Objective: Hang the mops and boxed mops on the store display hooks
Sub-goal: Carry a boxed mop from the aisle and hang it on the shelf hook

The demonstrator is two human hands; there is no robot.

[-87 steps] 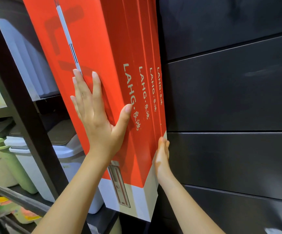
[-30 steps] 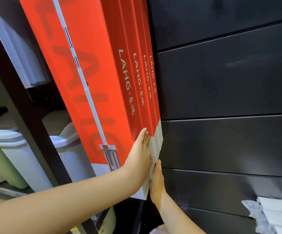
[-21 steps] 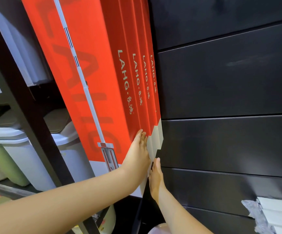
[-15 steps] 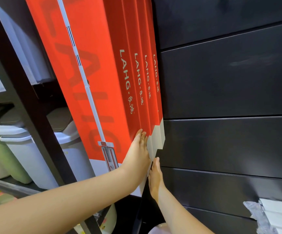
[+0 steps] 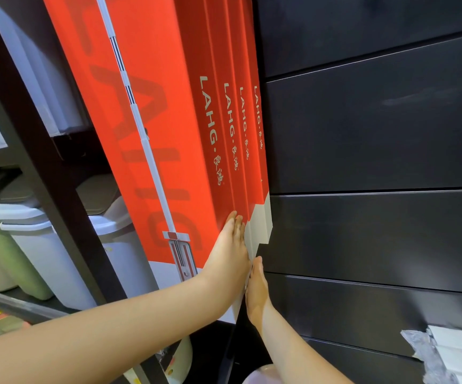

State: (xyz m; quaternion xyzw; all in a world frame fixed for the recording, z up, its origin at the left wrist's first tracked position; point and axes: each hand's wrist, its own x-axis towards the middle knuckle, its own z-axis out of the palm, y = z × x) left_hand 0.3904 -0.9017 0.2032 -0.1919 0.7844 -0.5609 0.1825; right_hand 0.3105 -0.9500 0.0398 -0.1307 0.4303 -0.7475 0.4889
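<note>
Four red boxes [image 5: 152, 106] hang side by side against the dark wall [image 5: 376, 134], the front one farthest from it. Your left hand [image 5: 231, 253] lies flat with straight fingers, pressing the front box's side near its white lower end. Your right hand [image 5: 256, 292], also flat, touches the boxes' lower edges, just beside the wall. White bins [image 5: 44, 245] stand farther from the wall.

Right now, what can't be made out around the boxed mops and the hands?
- Hooks: the boxed mops run past the head view's top edge.
- Right hand: edge-on behind the box bottoms, grip unclear.
- Left hand: palm hidden, pressed on the front box's side.
- Wrapped white packs: cut off by the right edge.
</note>
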